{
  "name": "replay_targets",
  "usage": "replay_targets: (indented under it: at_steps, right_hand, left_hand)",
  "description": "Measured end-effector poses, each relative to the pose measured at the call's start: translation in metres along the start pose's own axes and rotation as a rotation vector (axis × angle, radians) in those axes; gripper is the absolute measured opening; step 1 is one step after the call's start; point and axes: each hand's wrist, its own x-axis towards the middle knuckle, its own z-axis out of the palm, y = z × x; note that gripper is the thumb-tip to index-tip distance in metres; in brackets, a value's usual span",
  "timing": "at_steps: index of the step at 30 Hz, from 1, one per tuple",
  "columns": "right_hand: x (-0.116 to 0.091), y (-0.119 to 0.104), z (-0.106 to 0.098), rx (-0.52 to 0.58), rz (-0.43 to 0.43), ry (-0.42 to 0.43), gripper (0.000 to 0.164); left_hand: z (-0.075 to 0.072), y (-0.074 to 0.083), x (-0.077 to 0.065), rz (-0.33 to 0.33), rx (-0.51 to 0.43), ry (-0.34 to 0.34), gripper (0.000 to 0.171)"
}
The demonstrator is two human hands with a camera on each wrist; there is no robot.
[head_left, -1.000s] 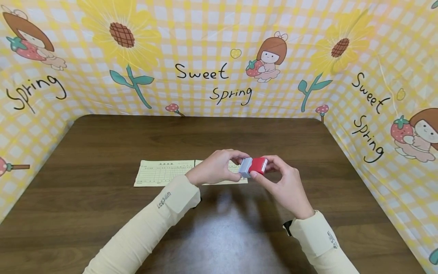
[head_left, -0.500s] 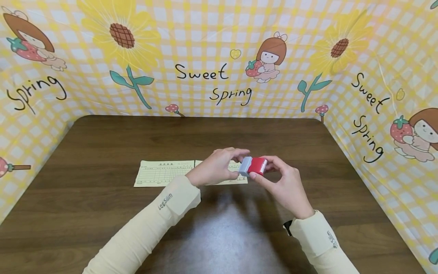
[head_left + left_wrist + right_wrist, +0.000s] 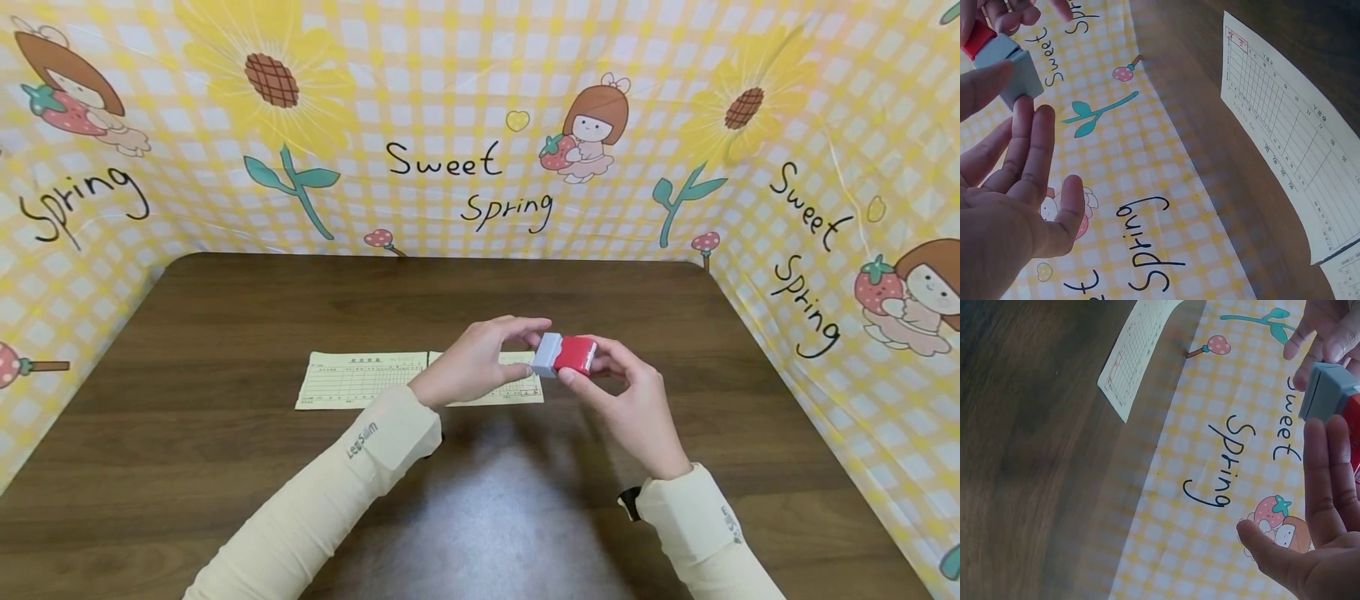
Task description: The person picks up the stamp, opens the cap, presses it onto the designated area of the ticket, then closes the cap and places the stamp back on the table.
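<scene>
In the head view a small block-shaped stamp has a red body (image 3: 577,354) and a grey cap (image 3: 548,353). My right hand (image 3: 637,404) pinches the red body between thumb and fingers, above the table. Close to the cap's left end is my left hand (image 3: 468,362), its index finger stretched out and its thumb tip right at the cap's edge. The left wrist view has the left thumb overlapping the grey cap (image 3: 1019,75), with fingertips just below it. Below the left hand lies a pale yellow printed form (image 3: 360,383); a red stamped mark (image 3: 1237,39) shows at one corner.
A dark wood table (image 3: 300,300) carries the paper, which a black line divides into two parts. Yellow checked cloth (image 3: 420,83) with printed flowers and lettering rises behind the table and along both sides.
The stamp has moved slightly right and up in my right hand. My left fingers have spread from their earlier pinch on the grey cap, and the index finger has straightened.
</scene>
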Motion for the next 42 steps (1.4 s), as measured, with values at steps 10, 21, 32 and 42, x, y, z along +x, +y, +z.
replay_targets:
  at_steps: [10,21,32,42]
  right_hand:
    - [0.001,0.004,-0.005,0.16,0.084,-0.008,0.046]
    - [0.001,0.004,-0.006,0.179,0.092,0.004,0.048]
    - [0.0,0.002,0.008,-0.058,-0.014,0.123,0.045]
    - [0.001,0.005,0.015,-0.177,-0.118,0.174,0.046]
  left_hand:
    - [-0.002,0.003,0.002,0.008,-0.038,0.03,0.056]
    - [-0.002,0.005,0.002,-0.087,-0.027,0.005,0.038]
    - [-0.003,0.015,0.0,-0.176,0.098,-0.029,0.046]
    - [-0.001,0.013,-0.002,-0.201,0.073,-0.018,0.044]
